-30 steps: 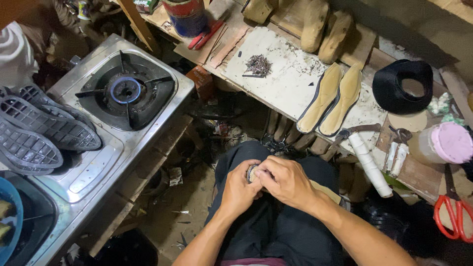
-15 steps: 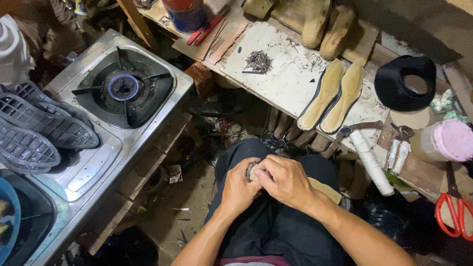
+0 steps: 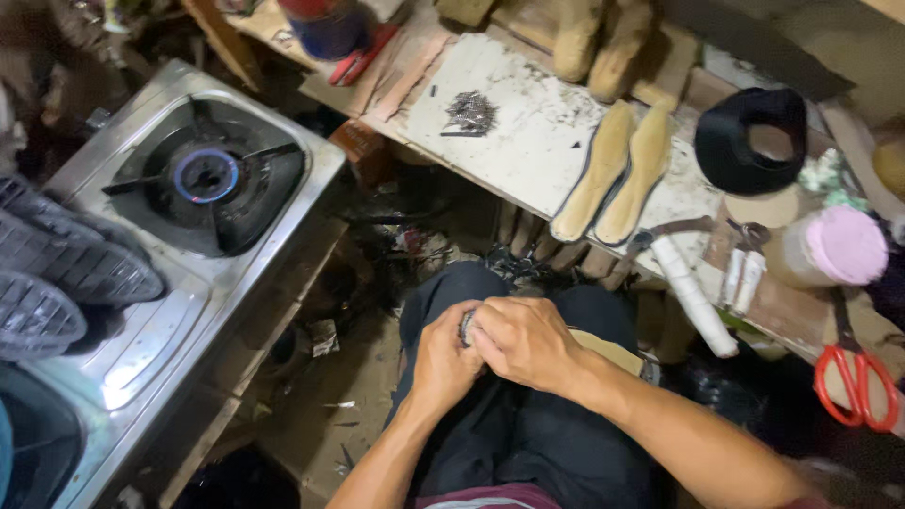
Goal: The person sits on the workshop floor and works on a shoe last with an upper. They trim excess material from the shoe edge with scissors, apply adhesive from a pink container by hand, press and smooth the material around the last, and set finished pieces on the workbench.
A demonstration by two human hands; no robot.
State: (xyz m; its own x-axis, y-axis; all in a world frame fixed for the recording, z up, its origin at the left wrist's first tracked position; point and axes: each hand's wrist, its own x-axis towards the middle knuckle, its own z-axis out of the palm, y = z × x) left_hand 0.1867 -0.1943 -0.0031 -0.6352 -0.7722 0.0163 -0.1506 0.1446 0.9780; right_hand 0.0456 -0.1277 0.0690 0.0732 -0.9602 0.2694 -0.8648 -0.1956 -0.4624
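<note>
Lit gas stove (image 3: 207, 179) on the left, black soles (image 3: 66, 273) beside it. Over the lap, left hand (image 3: 443, 363) and right hand (image 3: 523, 339) both grip closed around a small grey object (image 3: 466, 326), mostly hidden. Two tan insoles (image 3: 617, 170) wait untouched on the bench (image 3: 528, 123).

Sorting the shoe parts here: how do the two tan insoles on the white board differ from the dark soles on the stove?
The tan insoles are pale, flat and smooth; the dark soles are grey with a ribbed tread. The insoles lie side by side on the white board; the soles rest on the stove, beside its lit burner. Both are foot-shaped.
</note>
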